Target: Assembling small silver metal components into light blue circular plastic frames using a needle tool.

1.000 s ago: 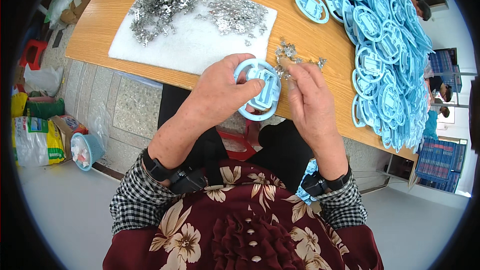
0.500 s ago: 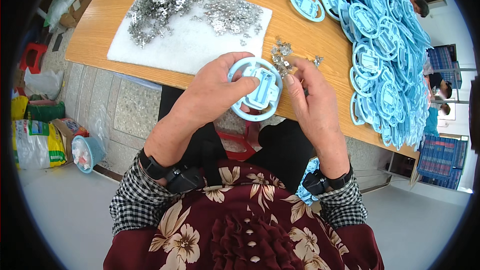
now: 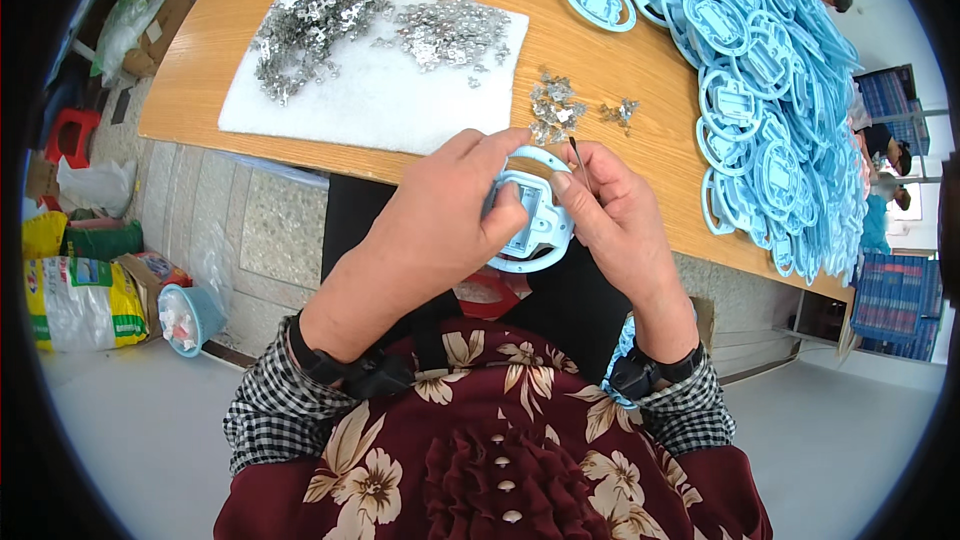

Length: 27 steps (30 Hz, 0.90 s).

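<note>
My left hand is closed on a light blue oval plastic housing, its thumb laid over the recessed middle compartment. The housing is held above my lap at the table's near edge. At its right rim is my right hand, thumb and fingers pinched together around a thin dark metal rod-like tool. Whether the right hand also holds a small metal piece is hidden. Just beyond the hands lies a small heap of shiny metal clips, with a smaller cluster of metal clips to its right.
A white foam mat bears a pile of metal clips and a flatter pile of small metal pieces. A large heap of blue housings covers the right side of the wooden table. A blue bin stands at left.
My right hand has come back from the small metal heap to the housing, and a thin tool now shows in its fingers. The housing has shifted slightly right and down.
</note>
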Available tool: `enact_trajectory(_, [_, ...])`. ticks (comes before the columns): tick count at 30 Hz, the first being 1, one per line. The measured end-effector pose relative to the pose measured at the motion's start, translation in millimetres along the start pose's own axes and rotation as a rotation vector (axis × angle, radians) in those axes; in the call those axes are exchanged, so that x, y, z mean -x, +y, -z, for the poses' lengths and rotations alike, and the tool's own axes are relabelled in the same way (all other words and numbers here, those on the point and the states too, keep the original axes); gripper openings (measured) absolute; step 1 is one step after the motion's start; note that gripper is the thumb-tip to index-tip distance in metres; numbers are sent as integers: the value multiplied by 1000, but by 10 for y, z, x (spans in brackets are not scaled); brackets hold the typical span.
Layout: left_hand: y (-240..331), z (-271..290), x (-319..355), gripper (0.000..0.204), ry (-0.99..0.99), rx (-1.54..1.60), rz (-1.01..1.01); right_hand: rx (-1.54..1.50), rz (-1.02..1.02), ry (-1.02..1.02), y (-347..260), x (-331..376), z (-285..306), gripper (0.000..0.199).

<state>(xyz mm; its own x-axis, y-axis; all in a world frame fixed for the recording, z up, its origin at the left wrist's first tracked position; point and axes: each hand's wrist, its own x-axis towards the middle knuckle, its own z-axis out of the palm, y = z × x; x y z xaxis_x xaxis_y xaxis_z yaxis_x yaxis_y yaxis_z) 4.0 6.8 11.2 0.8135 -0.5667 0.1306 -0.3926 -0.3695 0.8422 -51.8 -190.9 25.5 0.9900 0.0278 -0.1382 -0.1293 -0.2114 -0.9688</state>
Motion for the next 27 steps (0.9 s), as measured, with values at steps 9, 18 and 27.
enact_trajectory(9, [-273, -76, 80, 47, -99, 956, 280, -96, 59, 110, 97, 93, -73, 27])
enact_trajectory(18, [-273, -102, 134, 51, -180, 1283, 260, 295, 203, 142, -45, 103, -300, 23])
enact_trajectory(27, [-247, -160, 139, 45, 28, 1322, 259, 402, 402, 267, 117, 66, -369, 25])
